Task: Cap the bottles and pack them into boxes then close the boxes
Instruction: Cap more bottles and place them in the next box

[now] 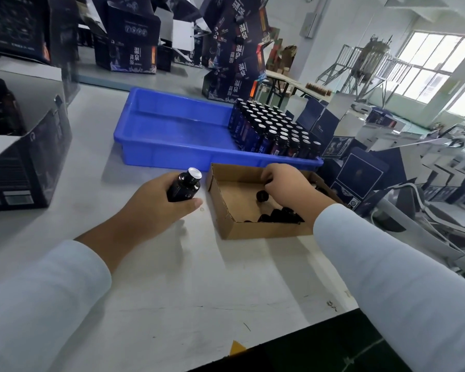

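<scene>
On the bench (172, 264), dead centre, I've got the left hand (156, 208) wrapped around a dark bottle (184, 187), fingers curled round its body, foil-sealed mouth tilted up and away from me. No cap on it yet. The right hand (287, 183) is down inside the cardboard tray (253, 229), fingers bent over the loose black caps (277, 214). I think it's pinching one near the far wall, but the fingertips hide it, so I can't say for sure that a cap is in its grip.

So we're in the capping step: bottle ready, cap being fetched. Behind the tray sits the blue crate (172, 135), a block of bottles (274, 130) standing at its right end, all showing pale tops, so by my reckoning plenty of capping remains. An open dark box (24, 157) waits at far left, well apart from the hands, and more printed boxes (129, 44) pile up at the back.

Next move, as I judge it: lift one cap clear of the tray, bring it across to the bottle's mouth, seat it square and twist. The bottle is tilted, so the left hand should hold it steady or the thread may cross. Only then does packing come in.
</scene>
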